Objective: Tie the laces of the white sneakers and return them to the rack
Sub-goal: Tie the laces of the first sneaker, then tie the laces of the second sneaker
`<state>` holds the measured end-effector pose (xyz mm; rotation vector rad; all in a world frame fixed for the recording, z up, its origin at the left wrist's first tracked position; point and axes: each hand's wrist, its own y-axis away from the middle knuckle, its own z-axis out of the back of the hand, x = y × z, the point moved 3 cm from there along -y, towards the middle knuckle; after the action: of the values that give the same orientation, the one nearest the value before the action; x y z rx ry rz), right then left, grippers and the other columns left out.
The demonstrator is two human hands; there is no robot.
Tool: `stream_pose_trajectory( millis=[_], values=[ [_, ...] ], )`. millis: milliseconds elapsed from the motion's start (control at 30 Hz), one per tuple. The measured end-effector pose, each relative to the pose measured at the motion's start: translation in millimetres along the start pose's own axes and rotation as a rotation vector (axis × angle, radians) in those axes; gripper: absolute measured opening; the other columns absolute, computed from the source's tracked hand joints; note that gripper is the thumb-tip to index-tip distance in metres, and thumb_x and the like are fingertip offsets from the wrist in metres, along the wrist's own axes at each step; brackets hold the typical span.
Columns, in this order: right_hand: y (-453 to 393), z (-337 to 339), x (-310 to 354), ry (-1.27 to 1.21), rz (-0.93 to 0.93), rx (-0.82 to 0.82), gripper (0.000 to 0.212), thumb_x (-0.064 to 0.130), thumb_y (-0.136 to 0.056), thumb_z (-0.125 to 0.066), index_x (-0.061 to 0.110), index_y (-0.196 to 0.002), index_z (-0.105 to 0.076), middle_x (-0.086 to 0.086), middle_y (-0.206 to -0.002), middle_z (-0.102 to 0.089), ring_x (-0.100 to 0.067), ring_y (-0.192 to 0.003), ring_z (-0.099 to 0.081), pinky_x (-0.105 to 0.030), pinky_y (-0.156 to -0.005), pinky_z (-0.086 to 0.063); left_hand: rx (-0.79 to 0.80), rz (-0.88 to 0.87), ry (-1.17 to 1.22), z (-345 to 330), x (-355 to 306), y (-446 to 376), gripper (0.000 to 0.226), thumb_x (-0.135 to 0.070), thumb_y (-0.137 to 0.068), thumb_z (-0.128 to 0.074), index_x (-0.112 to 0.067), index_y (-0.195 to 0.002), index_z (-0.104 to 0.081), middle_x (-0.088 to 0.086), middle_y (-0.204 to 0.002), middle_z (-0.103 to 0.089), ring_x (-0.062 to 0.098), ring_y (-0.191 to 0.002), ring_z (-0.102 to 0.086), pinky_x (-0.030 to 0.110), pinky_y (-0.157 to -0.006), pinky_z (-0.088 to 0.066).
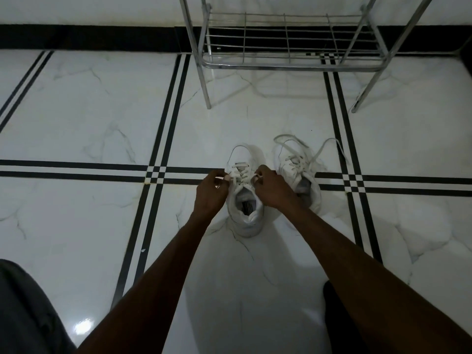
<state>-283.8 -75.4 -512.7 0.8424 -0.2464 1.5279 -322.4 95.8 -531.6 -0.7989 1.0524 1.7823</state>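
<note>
Floor: glossy white marble tile, grey veining, paired black inlay stripes crossing in a grid. Black skirting along the far wall, white wall above it. Grey cloth at near left corner. Ceiling light glare on tile beside it.

2 white sneakers, 1 metal rack, 2 hands.

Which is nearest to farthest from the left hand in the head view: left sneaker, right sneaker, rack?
1. Left sneaker: the left hand is on its laces, with the right hand.
2. Right sneaker: just beyond, to the right, laces loose.
3. Rack: farthest, by the wall.
</note>
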Motion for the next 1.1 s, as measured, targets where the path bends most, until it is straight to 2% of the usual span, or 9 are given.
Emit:
stream_pose_trajectory(
  millis=[167,333,433,533,633,733,833,933,1100],
  values=[
    [4.5,-10.9,-6.6,-0.293,-0.1,0.011,0.023,0.031,-0.098,-0.052,0.01,-0.107,-0.059,-0.007,-0.103,-0.065,-0.029,-0.096,-0.065,-0.047,-0.085,-0.057,0.057,0.19,0.277,0.8,9.4,5.1,0.04,-0.049,-0.103,-0.048,-0.021,-0.12,-0.07,0.009,-0.116,-0.072,0.026,-0.106,-0.069,0.043,-0.086,-0.062],
    [0.3,-24.2,12.3,-0.421,-0.124,0.074,0.021,0.038,-0.094,-0.055,0.019,-0.101,-0.062,-0.007,-0.1,-0.07,-0.027,-0.094,-0.069,-0.052,-0.08,-0.062,0.026,0.188,0.296,24.2,11.5,0.7,0.042,-0.05,-0.103,-0.046,-0.02,-0.117,-0.072,0.001,-0.108,-0.073,0.021,-0.107,-0.067,0.039,-0.088,-0.058],
    [0.0,-27.8,20.1,-0.376,-0.082,0.092,0.016,0.036,-0.093,-0.057,0.022,-0.099,-0.061,-0.004,-0.098,-0.071,-0.027,-0.092,-0.069,-0.047,-0.079,-0.061,0.033,0.133,0.22,35.3,13.0,-1.8,0.049,-0.054,-0.103,-0.043,-0.019,-0.119,-0.073,0.006,-0.114,-0.074,0.025,-0.109,-0.068,0.048,-0.1,-0.055],
    [0.1,-19.4,17.8,-0.305,-0.034,0.071,0.018,0.024,-0.093,-0.06,0.016,-0.108,-0.065,-0.001,-0.099,-0.069,-0.025,-0.087,-0.066,-0.042,-0.078,-0.056,0.006,0.068,0.032,35.0,2.9,-1.5,0.05,-0.046,-0.106,-0.04,-0.01,-0.122,-0.07,0.014,-0.118,-0.072,0.03,-0.112,-0.065,0.044,-0.098,-0.051],
    [0.2,-0.6,10.6,-0.216,-0.008,0.009,0.028,0.014,-0.091,-0.065,0.009,-0.118,-0.066,-0.005,-0.115,-0.068,-0.023,-0.106,-0.066,-0.033,-0.083,-0.054,-0.17,-0.127,-0.275,31.9,-19.4,-2.1,0.042,-0.035,-0.101,-0.052,-0.003,-0.122,-0.069,0.018,-0.123,-0.071,0.032,-0.115,-0.066,0.036,-0.102,-0.048],
    [0.2,25.2,-1.3,-0.181,-0.011,-0.131,0.018,0.009,-0.087,-0.068,0.008,-0.103,-0.073,-0.011,-0.106,-0.075,-0.028,-0.097,-0.072,-0.036,-0.082,-0.059,-0.229,-0.318,-0.35,14.0,-52.0,-2.7,0.03,-0.024,-0.095,-0.059,-0.004,-0.111,-0.074,0.015,-0.114,-0.076,0.029,-0.105,-0.071,0.042,-0.104,-0.049],
    [4.5,56.7,-18.2,-0.222,-0.015,-0.296,0.01,0.006,-0.085,-0.068,0.008,-0.089,-0.077,-0.008,-0.088,-0.078,-0.02,-0.08,-0.074,-0.035,-0.075,-0.063,-0.104,-0.388,-0.285,-23.6,-83.0,1.1,0.023,-0.02,-0.099,-0.059,-0.005,-0.098,-0.076,0.007,-0.093,-0.077,0.02,-0.081,-0.07,0.018,-0.081,-0.051],
    [14.0,85.2,-38.2,-0.141,-0.014,-0.415,0.009,0.01,-0.086,-0.07,0.011,-0.089,-0.079,-0.003,-0.089,-0.079,-0.011,-0.08,-0.071,-0.007,-0.07,-0.048,0.09,-0.288,-0.203,-64.7,-89.0,1.1,0.026,-0.025,-0.098,-0.06,-0.007,-0.108,-0.076,0.003,-0.097,-0.076,0.015,-0.08,-0.069,0.027,-0.078,-0.056],
    [24.9,104.1,-93.0,-0.131,-0.172,-0.485,0.011,0.017,-0.085,-0.071,0.008,-0.09,-0.076,-0.008,-0.092,-0.078,-0.022,-0.088,-0.072,-0.023,-0.075,-0.05,0.202,-0.284,-0.242,-116.6,-89.0,4.6,0.03,-0.025,-0.092,-0.07,-0.008,-0.117,-0.072,0.011,-0.112,-0.071,0.023,-0.094,-0.072,0.03,-0.085,-0.054]
  ],
)
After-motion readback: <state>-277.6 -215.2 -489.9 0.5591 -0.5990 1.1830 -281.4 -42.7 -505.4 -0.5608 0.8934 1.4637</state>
